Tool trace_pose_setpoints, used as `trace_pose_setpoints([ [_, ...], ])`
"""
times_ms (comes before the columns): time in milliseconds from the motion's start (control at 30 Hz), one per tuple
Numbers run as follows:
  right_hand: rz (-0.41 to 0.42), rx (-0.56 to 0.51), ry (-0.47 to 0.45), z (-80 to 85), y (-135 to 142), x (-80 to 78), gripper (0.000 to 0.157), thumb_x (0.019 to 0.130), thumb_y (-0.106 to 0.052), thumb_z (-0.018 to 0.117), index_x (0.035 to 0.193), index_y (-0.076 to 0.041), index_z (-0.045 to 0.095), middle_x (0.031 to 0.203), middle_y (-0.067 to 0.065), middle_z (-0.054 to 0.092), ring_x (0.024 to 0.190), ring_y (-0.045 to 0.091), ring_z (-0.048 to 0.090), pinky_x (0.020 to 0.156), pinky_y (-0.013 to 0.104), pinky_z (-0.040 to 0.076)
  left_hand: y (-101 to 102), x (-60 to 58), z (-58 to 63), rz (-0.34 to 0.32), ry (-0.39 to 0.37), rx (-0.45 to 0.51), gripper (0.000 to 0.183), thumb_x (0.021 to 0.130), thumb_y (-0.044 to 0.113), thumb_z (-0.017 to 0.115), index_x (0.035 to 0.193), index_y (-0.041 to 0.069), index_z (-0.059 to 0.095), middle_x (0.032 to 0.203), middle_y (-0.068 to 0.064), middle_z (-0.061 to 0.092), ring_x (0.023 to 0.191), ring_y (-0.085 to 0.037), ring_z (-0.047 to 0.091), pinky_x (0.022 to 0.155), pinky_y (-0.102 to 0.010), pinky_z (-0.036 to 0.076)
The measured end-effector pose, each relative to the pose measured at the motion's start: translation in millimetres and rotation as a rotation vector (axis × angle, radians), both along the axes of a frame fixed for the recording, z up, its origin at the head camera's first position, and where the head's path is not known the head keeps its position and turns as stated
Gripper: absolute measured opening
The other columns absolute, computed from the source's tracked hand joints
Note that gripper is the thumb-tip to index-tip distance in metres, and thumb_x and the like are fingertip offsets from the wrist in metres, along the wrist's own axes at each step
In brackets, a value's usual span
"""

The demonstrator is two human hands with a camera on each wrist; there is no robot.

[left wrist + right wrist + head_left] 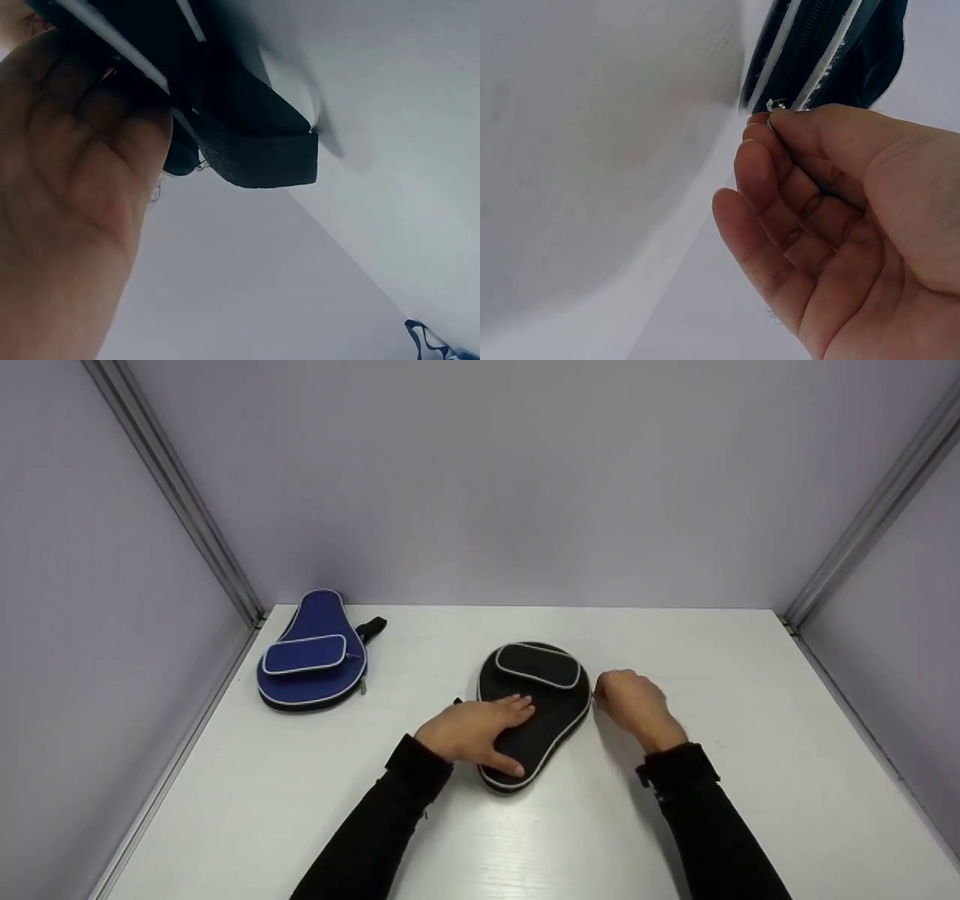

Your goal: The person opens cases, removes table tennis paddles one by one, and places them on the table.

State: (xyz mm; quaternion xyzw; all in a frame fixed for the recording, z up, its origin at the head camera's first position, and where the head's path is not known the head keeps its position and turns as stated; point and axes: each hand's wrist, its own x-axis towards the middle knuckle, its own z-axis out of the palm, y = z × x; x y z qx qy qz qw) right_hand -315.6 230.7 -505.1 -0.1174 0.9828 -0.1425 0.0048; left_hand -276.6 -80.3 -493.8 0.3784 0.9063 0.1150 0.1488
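Note:
A black table tennis paddle case (553, 718) with white piping lies on the white table, its wide end and small zipped pocket (538, 664) toward the back. My left hand (480, 729) rests on the narrower part with fingers spread. A black strap (262, 159) sticks out beside that hand in the left wrist view. At the case's right edge, my right hand (634, 706) pinches the small metal zipper pull (775, 106) between thumb and forefinger. In the right wrist view the zipper (810, 34) runs along the case's side between two white pipings.
On the back left of the table (750, 675) lies a blue paddle case (321, 617) with white piping, a front pocket and a black strap (372, 628). Pale grey walls (480, 480) enclose the table at the back and both sides.

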Motion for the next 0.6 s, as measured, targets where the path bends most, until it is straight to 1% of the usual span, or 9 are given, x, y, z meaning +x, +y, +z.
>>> trace_pose_setpoints([
  [200,0.003,-0.009,0.002,-0.4,-0.4,1.4,0.035,0.098,0.003,0.065,0.070,-0.015,0.055,0.072,-0.001,0.055,0.065,0.018,0.049,0.056,0.032,0.039,0.1,-0.1,-2.7,0.037,0.012,0.002,0.105,0.103,0.058,0.089,0.185,0.014,0.039,0.195,-0.004,0.033,0.183,-0.023,0.032,0.147,-0.049,0.038],
  [333,0.014,-0.008,0.009,-1.5,-0.6,2.0,0.037,0.098,0.004,0.063,0.069,-0.017,0.053,0.070,-0.003,0.053,0.063,0.017,0.048,0.055,0.031,0.038,1.1,-1.0,-3.2,0.052,0.018,-0.011,0.106,0.104,0.059,0.088,0.185,0.015,0.037,0.195,-0.005,0.032,0.183,-0.023,0.032,0.147,-0.050,0.038],
  [433,0.022,-0.006,0.018,-1.5,-1.0,2.7,0.039,0.097,0.005,0.061,0.068,-0.018,0.049,0.068,-0.004,0.049,0.062,0.016,0.047,0.054,0.030,0.036,3.1,-1.3,-2.2,0.061,0.024,-0.016,0.106,0.104,0.059,0.087,0.185,0.013,0.037,0.195,-0.006,0.032,0.183,-0.023,0.032,0.148,-0.048,0.037],
  [600,0.037,-0.018,0.019,-1.4,-2.1,3.5,0.041,0.097,0.007,0.061,0.068,-0.019,0.047,0.067,-0.005,0.047,0.061,0.015,0.045,0.054,0.028,0.035,5.9,-2.2,-0.1,0.078,0.031,-0.014,0.106,0.104,0.058,0.087,0.185,0.011,0.038,0.195,-0.007,0.032,0.183,-0.024,0.033,0.148,-0.045,0.037],
])
